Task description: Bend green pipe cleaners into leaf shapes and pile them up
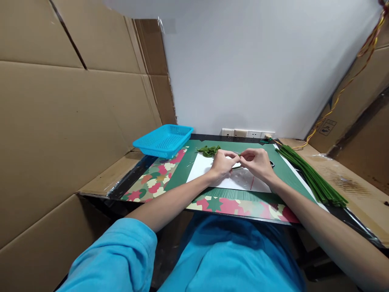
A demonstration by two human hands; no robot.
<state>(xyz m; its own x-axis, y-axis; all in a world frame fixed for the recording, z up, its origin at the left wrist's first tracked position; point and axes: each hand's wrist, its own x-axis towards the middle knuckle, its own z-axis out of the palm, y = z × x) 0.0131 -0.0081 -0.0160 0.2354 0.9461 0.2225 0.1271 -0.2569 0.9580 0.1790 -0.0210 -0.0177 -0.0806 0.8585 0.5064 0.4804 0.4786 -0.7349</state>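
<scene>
My left hand (pixel 223 164) and my right hand (pixel 257 163) meet over a white sheet (pixel 199 166), fingertips pinched close together. Between them they hold a thin green chive stalk (pixel 237 167), mostly hidden by the fingers; a piece of it slants below the left thumb. Just beyond my left hand lies a small heap of folded or knotted green chives (pixel 208 151). Off to the right rests a bundle of long, straight chives (pixel 313 176). A dark loop, perhaps a scissors handle (pixel 272 164), peeks out behind my right hand.
A blue perforated basket (pixel 165 140) stands at the back left of the green-topped table (pixel 182 168). Cardboard walls (pixel 75 121) close in the left side. Sockets (pixel 240 133) line the white wall behind, and a twisted yellow-red cable (pixel 340 99) hangs at the right.
</scene>
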